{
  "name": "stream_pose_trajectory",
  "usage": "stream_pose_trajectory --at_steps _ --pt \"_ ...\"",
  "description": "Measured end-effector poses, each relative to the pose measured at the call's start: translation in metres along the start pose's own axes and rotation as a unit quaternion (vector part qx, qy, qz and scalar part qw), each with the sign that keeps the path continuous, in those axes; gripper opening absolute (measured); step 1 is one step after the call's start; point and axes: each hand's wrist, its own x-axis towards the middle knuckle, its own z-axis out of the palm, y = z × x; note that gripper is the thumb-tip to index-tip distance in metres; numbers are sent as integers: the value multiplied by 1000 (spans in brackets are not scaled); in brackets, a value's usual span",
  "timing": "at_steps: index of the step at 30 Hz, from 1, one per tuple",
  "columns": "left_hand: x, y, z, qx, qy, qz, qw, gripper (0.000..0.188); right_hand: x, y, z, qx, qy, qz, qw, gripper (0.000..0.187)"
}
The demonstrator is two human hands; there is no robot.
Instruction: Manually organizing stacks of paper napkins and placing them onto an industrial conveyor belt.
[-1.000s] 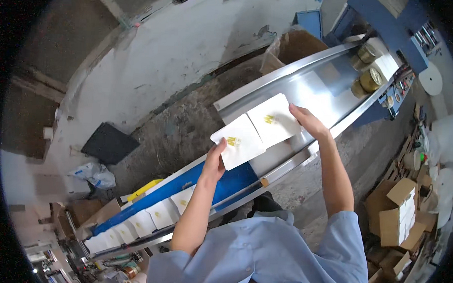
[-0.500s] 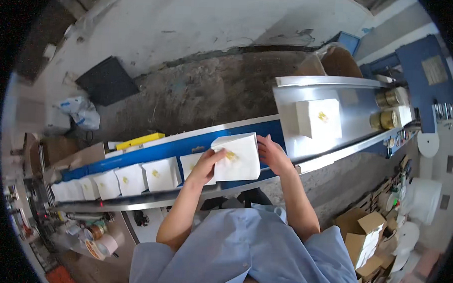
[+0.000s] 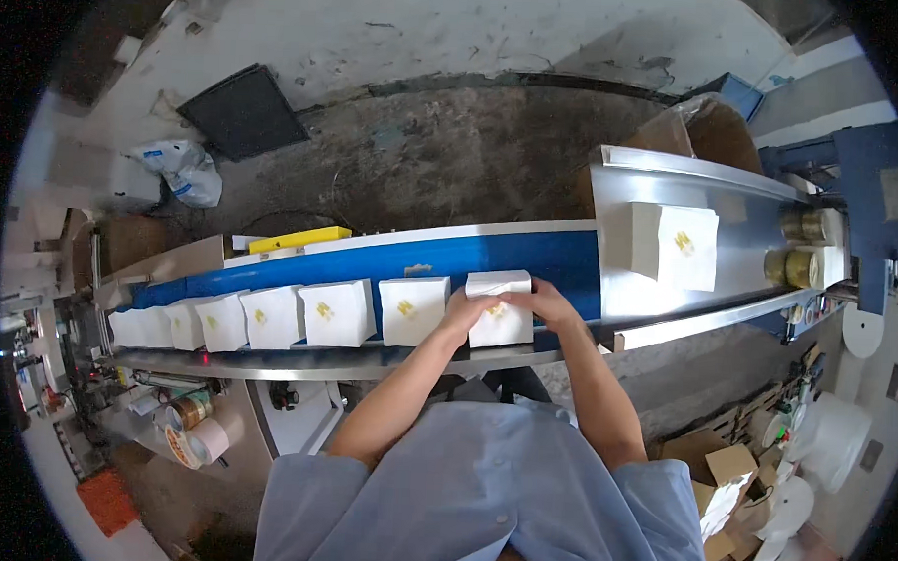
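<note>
A stack of white paper napkins (image 3: 502, 332) with a gold mark on top is on the blue conveyor belt (image 3: 529, 246), in front of my body. My left hand (image 3: 463, 313) grips its left side, with the thumb laid over the top. From the right, my right hand (image 3: 549, 306) grips the same stack, its thumb pointing in towards the left one. Both hands' other fingers are partly hidden along the sides. Just left of my left hand, another napkin stack (image 3: 415, 309) sits on the belt, and several more like it line up further left.
A steel table (image 3: 753, 212) joins the belt's right end. It carries a napkin stack (image 3: 674, 247) and gold rolls (image 3: 794, 267). A yellow bar (image 3: 300, 240) lies along the belt's far edge. An open cardboard box (image 3: 729, 478) stands at lower right.
The held napkin stack has come down to the belt, beside the row. My right hand, apart from its right edge before, now grips it. The whole view has shifted a little.
</note>
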Motion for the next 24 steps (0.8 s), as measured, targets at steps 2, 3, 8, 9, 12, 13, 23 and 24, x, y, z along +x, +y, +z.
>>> stream_pose_trajectory --at_steps 2,3,8,9,12,13,23,24 --pt "-5 9 3 38 21 3 999 40 -1 0 3 2 -2 -14 1000 57" --pt "-8 14 4 72 41 9 997 39 1 2 5 5 -2 -14 1000 57" --pt "8 7 9 120 109 57 985 52 3 7 5 -6 48 -38 998 50" --pt "10 5 9 122 108 57 985 52 3 4 6 -16 44 -44 998 51" --pt "18 -6 5 152 177 32 972 55 3 -6 14 -56 87 -20 994 54" --pt "27 -14 -2 208 208 54 954 57 7 -4 18 -58 82 -21 995 54" --pt "-68 69 -25 137 130 170 967 63 -63 -25 48 -155 241 -267 920 57" --pt "-88 87 -35 121 121 202 964 56 -83 -40 63 -98 188 -251 944 51"
